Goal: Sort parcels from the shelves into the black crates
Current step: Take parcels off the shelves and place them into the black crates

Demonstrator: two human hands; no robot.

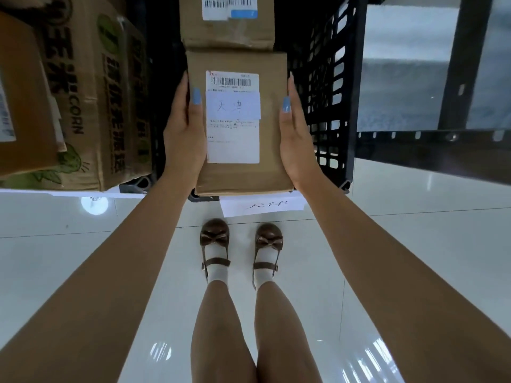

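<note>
While parcel (pixel 240 175) aloft, carton (pixel 227 34) in crate (pixel 329 78).

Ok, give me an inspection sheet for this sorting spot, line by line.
Surface: glossy white tiled floor.
Job's things: parcel held at the black crate; second parcel lies inside it.
Clutter: corn carton at left; paper sign on the floor before the crate.
Grippers: left hand and right hand grip the parcel's sides, thumbs on top.
Cables: nothing seen.
Surroundings: black shelf frame at right.
</note>
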